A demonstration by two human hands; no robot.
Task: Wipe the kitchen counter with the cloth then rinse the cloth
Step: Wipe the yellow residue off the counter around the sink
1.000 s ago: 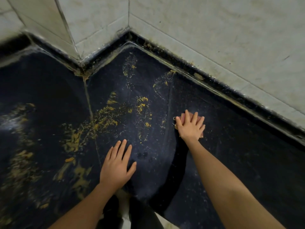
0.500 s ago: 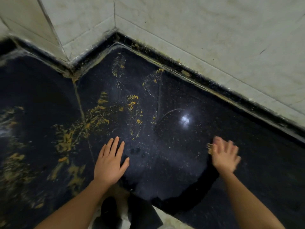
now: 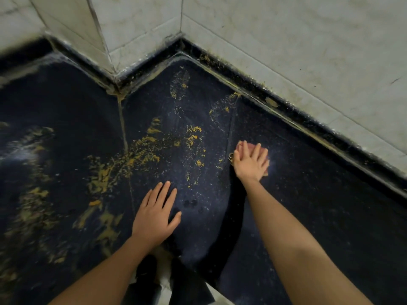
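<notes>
The dark speckled counter (image 3: 319, 205) fills the view, smeared with yellow residue (image 3: 141, 150) across its middle and left. My right hand (image 3: 251, 161) lies flat with straight fingers on a pinkish cloth (image 3: 263, 149), pressing it onto the counter just right of the smears; only the cloth's edges show around the fingers. My left hand (image 3: 156, 216) rests flat on the counter near the front edge, fingers straight and slightly spread, holding nothing.
Pale tiled walls (image 3: 286, 51) meet the counter in a corner at the back, with a grimy black raised border (image 3: 286, 108) along the joint. A seam (image 3: 123, 128) runs through the counter from the wall corner. The floor shows below the front edge.
My right hand with the cloth swept right and toward me, then back left and away to beside the yellow smears. My left hand stayed in place.
</notes>
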